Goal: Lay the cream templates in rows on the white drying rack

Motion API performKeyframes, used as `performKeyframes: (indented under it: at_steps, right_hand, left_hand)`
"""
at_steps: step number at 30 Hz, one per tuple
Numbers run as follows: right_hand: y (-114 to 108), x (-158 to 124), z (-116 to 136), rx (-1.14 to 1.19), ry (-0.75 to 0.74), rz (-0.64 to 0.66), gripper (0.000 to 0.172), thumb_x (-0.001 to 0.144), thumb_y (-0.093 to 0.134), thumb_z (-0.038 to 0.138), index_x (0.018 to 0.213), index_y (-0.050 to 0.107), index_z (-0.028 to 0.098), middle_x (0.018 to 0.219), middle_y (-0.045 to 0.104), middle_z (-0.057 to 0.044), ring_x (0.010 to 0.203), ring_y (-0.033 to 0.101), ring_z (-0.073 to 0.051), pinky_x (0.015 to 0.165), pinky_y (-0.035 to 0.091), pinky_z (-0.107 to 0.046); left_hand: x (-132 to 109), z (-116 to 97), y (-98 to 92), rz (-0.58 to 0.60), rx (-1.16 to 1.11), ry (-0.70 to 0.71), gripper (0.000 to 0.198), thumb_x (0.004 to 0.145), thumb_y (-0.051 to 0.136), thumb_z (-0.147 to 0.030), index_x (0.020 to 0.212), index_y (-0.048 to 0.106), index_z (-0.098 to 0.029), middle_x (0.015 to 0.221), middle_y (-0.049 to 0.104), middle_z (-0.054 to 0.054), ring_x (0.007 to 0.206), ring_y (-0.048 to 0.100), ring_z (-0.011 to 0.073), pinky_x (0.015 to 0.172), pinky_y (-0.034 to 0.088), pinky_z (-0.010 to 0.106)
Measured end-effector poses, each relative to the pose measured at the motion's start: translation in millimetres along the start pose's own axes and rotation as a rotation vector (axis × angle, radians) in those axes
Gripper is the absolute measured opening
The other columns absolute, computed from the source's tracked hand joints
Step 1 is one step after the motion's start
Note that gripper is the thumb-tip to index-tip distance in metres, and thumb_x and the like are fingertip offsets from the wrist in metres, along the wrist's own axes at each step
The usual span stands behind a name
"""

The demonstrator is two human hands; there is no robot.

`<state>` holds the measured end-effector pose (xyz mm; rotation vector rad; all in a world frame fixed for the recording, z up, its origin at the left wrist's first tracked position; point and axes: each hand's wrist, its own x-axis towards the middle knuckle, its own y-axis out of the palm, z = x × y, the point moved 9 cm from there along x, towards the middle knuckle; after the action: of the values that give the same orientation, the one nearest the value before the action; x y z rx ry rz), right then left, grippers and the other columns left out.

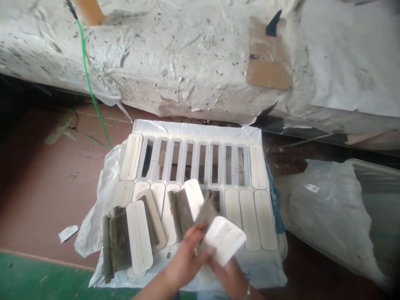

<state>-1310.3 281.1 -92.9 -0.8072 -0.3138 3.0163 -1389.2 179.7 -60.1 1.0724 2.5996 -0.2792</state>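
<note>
the left hand (187,259) held a white piece (225,239) with rounded corners; its thumb and fingers were clamped on the left edge. the right hand (233,278) was at the lower edge of the same piece, but its fingertips were partly hidden, so i could not tell whether they were together or apart. the piece was tilted above the near part of a white slotted board (200,129). a brown flap (206,211) stood just beside it, near the left fingers.

on the left side, a brown pouch (120,242) lay next to a long white panel (139,236). another brown pouch (183,211) was near the middle. three pale strips (249,221) lay side by side at the right of the board, and a clear plastic bag (331,216) was farther right.
</note>
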Motion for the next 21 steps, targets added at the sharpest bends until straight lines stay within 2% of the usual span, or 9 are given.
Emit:
performKeyframes:
  at_steps: [2,3,5,7,11,14,16,18,21]
  right_hand:
    - [-23,-9,-28,0.07,0.133,0.068,0.048,0.081,0.053,0.047,0.116,0.058,0.015,0.116,0.06,-0.014,0.109,0.056,-0.026,0.098,0.043,-0.04]
    - [-30,-13,-43,0.12,0.199,0.118,0.05,0.079,0.054,0.05,0.114,0.06,0.014,0.111,0.063,-0.014,0.104,0.058,-0.027,0.095,0.045,-0.041]
    - [-44,-17,-68,0.213,0.303,0.173,0.05,0.075,0.058,0.053,0.106,0.063,0.013,0.102,0.066,-0.013,0.098,0.061,-0.028,0.09,0.048,-0.043]
    - [-64,-17,-83,0.226,0.356,0.127,0.052,0.071,0.061,0.053,0.102,0.064,0.012,0.101,0.066,-0.014,0.1,0.06,-0.03,0.093,0.045,-0.045]
    - [-99,-15,-89,0.174,0.417,0.06,0.053,0.067,0.063,0.053,0.099,0.065,0.011,0.098,0.067,-0.014,0.098,0.061,-0.031,0.093,0.045,-0.048]
    - [-116,-2,-82,0.1,0.425,0.081,0.047,0.064,0.065,0.051,0.09,0.067,0.011,0.093,0.068,-0.014,0.093,0.062,-0.031,0.09,0.046,-0.048]
    - [-120,12,-80,0.067,0.424,0.135,0.045,0.062,0.066,0.05,0.086,0.068,0.011,0.092,0.068,-0.014,0.091,0.062,-0.031,0.089,0.046,-0.047]
    - [-117,28,-83,0.078,0.424,0.214,0.046,0.061,0.067,0.049,0.085,0.068,0.011,0.092,0.068,-0.013,0.089,0.063,-0.03,0.087,0.047,-0.046]
    - [-111,55,-95,0.109,0.412,0.267,0.053,0.058,0.069,0.052,0.087,0.067,0.008,0.09,0.068,-0.014,0.086,0.063,-0.028,0.085,0.048,-0.045]
  left_hand:
    - [13,6,18.9,0.002,0.133,0.037,0.027,0.083,0.055,-0.041,0.099,0.06,-0.019,0.135,0.04,0.009,0.125,0.038,0.0214,0.106,0.032,0.034]
    - [20,17,17.6,-0.066,0.185,0.021,0.026,0.083,0.055,-0.04,0.097,0.06,-0.019,0.134,0.042,0.009,0.123,0.04,0.0217,0.105,0.034,0.035]
    - [32,49,-2.2,-0.285,0.28,-0.068,0.024,0.083,0.054,-0.035,0.099,0.058,-0.017,0.127,0.046,0.012,0.118,0.045,0.0222,0.102,0.038,0.037]
    - [40,79,-28.1,-0.472,0.402,-0.151,0.031,0.08,0.057,-0.029,0.107,0.054,-0.013,0.125,0.046,0.014,0.116,0.046,0.0239,0.101,0.038,0.04]
    - [54,112,-70.4,-0.68,0.625,-0.258,0.063,0.074,0.062,-0.027,0.13,0.039,-0.009,0.133,0.038,0.016,0.124,0.035,0.0291,0.104,0.032,0.043]
    - [55,127,-87.6,-0.767,0.486,-0.409,0.073,0.074,0.06,-0.022,0.137,0.028,-0.008,0.118,0.048,0.015,0.103,0.051,0.0226,0.091,0.043,0.035]
    - [53,133,-90.4,-0.745,0.338,-0.491,0.073,0.075,0.058,-0.021,0.139,0.025,-0.012,0.098,0.056,0.009,0.08,0.056,0.0164,0.074,0.047,0.029]
    - [48,126,-98.7,-0.729,0.278,-0.498,0.069,0.077,0.056,-0.024,0.139,0.027,-0.017,0.082,0.057,0.003,0.068,0.055,0.0141,0.064,0.046,0.026]
    - [32,97,-130.9,-0.776,0.424,-0.411,0.062,0.078,0.054,-0.026,0.136,0.032,-0.019,0.09,0.059,0.005,0.075,0.056,0.0168,0.069,0.047,0.029]
